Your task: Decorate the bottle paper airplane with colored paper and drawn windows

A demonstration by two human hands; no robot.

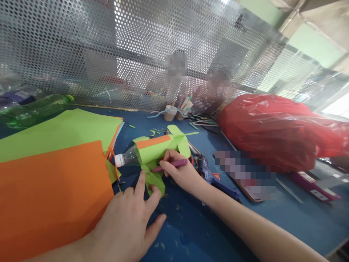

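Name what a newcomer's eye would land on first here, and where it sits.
Probably the bulky, glossy red plastic bundle at the picture's right, then the flat, bright orange paper sheet at the lower left. Between them, the right hand holds a slim purple pen beside a clear plastic bottle wrapped in lime-green paper.

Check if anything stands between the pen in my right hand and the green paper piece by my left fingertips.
Nothing visible does. The purple pen in your right hand has its tip at the green paper piece; your left hand is clear of the tip.
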